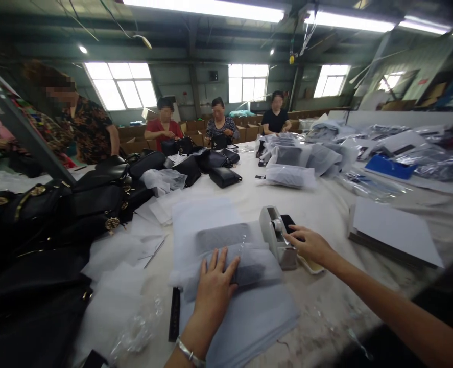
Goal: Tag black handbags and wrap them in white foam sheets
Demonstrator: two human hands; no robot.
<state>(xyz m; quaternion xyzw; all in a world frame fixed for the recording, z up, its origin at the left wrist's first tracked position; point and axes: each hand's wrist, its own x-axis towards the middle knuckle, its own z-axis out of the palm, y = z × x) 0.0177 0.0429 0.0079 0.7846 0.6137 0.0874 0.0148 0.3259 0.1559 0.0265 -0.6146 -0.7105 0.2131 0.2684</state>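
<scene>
My left hand (pixel 219 278) lies flat with spread fingers on a dark bag wrapped in translucent white paper (pixel 232 240). Under it is a stack of pale wrapping sheets (pixel 253 327), with a black tag (pixel 174 312) sticking out at the left. To the right stands a grey tape dispenser (pixel 272 232). My right hand (pixel 310 245) reaches to its front end, fingertips at the cutting edge where the tape comes off. Thumb and finger look pinched there, though the tape piece itself is too small to make out.
Black handbags (pixel 92 204) are heaped along the left. Loose white sheets (pixel 115 286) lie beside them. Wrapped bags (pixel 291 174) pile up at the back, near a blue tray (pixel 390 167). A stack of white boards (pixel 397 230) sits at right. Several people work across the table.
</scene>
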